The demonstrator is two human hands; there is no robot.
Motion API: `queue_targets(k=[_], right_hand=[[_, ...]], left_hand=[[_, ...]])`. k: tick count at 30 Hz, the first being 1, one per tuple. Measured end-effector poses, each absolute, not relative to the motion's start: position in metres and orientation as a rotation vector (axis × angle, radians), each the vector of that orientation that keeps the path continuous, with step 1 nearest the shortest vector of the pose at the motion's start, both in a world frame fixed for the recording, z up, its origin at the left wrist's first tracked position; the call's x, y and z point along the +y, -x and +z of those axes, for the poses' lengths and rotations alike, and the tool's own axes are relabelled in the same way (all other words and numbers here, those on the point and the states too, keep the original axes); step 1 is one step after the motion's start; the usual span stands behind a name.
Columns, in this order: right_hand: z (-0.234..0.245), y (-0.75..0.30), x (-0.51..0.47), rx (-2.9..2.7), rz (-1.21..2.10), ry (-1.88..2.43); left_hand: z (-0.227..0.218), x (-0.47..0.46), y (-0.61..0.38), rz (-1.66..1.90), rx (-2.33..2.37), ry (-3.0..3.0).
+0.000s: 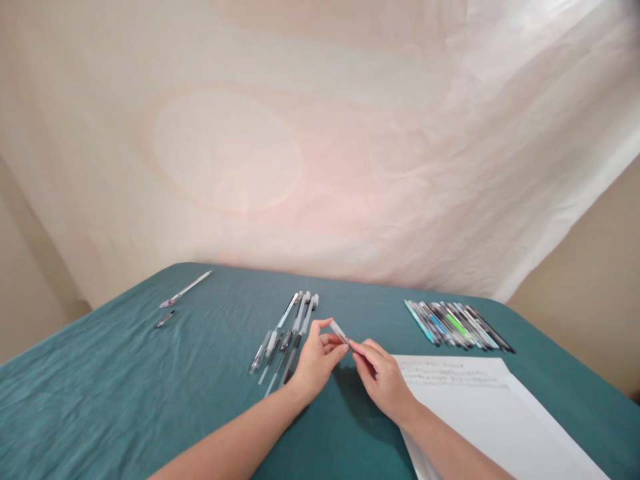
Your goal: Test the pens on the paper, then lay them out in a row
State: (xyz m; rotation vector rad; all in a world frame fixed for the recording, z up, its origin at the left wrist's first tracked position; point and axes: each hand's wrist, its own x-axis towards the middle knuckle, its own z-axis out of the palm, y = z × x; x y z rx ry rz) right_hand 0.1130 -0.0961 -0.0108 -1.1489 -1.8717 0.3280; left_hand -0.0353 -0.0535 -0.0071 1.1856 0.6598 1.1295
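Observation:
Both my hands meet over the middle of a teal tablecloth point(125, 393). My left hand point(315, 363) pinches the upper end of a clear pen point(341, 332) between thumb and fingers. The fingers of my right hand point(383, 380) are closed on the lower end of the same pen. Just left of my left hand lies a small group of clear pens point(287, 333) with white caps, side by side.
A row of several pens point(457, 325) lies at the right rear. A white sheet with printed lines point(480, 413) lies at the front right. A single clear pen point(186, 289) and a small dark piece point(165, 319) lie at the far left. A pale cloth hangs behind.

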Motion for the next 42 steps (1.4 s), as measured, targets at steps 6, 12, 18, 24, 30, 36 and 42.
queue_targets(k=[6,12,18,24,30,36,42], right_hand=[[-0.012,-0.112,-0.097,-1.890,0.325,1.123],[-0.008,-0.108,-0.099,-1.887,0.347,1.126],[-0.004,-0.106,-0.096,-1.879,0.363,1.159],[0.001,-0.121,-0.080,-1.837,0.216,1.373],[-0.001,-0.192,-0.038,-1.746,-0.092,1.893],[-0.013,-0.242,-0.013,-1.601,-0.341,2.262],[-0.026,-0.246,-0.013,-1.553,-0.437,2.393]], left_hand=[[-0.006,-0.055,0.034,1.119,0.619,-1.120],[-0.007,-0.055,0.034,1.116,0.652,-1.101],[-0.006,-0.055,0.033,1.126,0.669,-1.072],[-0.001,-0.058,0.035,1.069,0.692,-1.078],[-0.006,-0.054,0.035,0.996,0.753,-1.151],[-0.014,-0.055,0.036,0.821,0.758,-1.505],[-0.008,-0.061,0.038,0.776,0.794,-1.678]])
